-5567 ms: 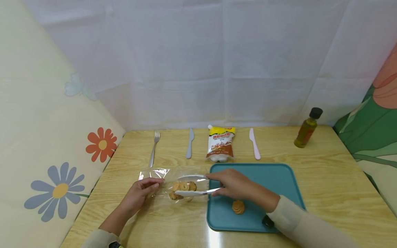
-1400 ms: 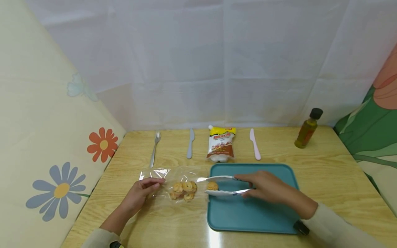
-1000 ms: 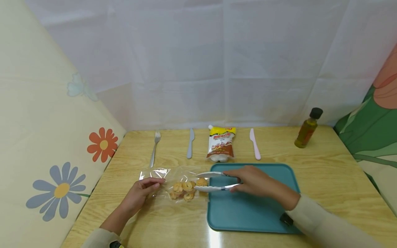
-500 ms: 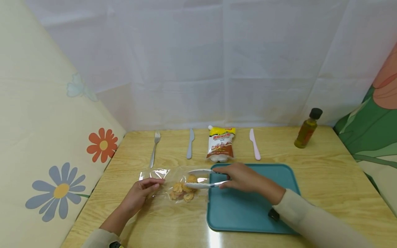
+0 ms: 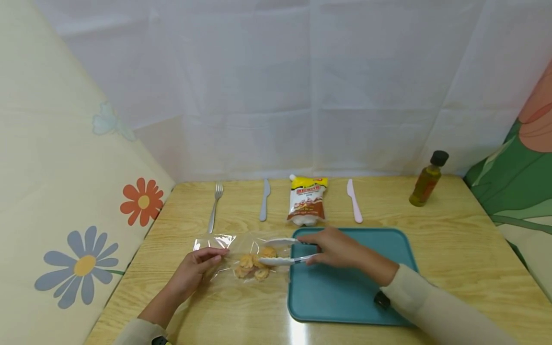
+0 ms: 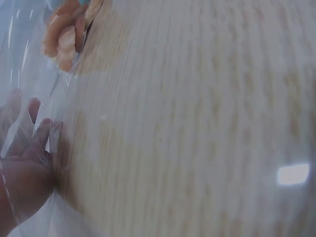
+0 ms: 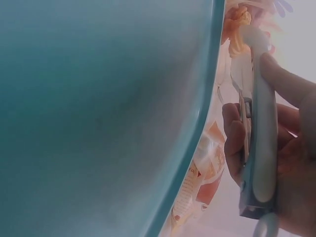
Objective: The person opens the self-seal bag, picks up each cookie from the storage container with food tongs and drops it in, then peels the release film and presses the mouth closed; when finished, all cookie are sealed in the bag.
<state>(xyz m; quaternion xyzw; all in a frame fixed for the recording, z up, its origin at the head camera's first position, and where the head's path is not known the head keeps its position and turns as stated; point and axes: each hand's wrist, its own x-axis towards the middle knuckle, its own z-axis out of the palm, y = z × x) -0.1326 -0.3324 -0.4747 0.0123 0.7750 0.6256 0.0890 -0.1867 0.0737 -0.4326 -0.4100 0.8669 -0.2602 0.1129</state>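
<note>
Right hand (image 5: 336, 248) grips white-tipped metal tongs (image 5: 280, 261) that, beyond its fingers, could snag clear plastic bag (image 5: 235, 250) left hand (image 5: 196, 266) pinches, spilling golden swirled cookies (image 5: 247, 261)

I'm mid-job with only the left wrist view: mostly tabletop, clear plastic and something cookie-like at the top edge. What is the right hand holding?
Observer: The right hand holds tongs.
Operator: Is anything between their arms?
Observer: Yes, the head view shows a cookie there, though I can't tell whether it is gripped.
Operator: And is there anything tall that I should keep clear of?
Observer: A bottle with a black cap stands beyond the far right corner of the tray.
</note>
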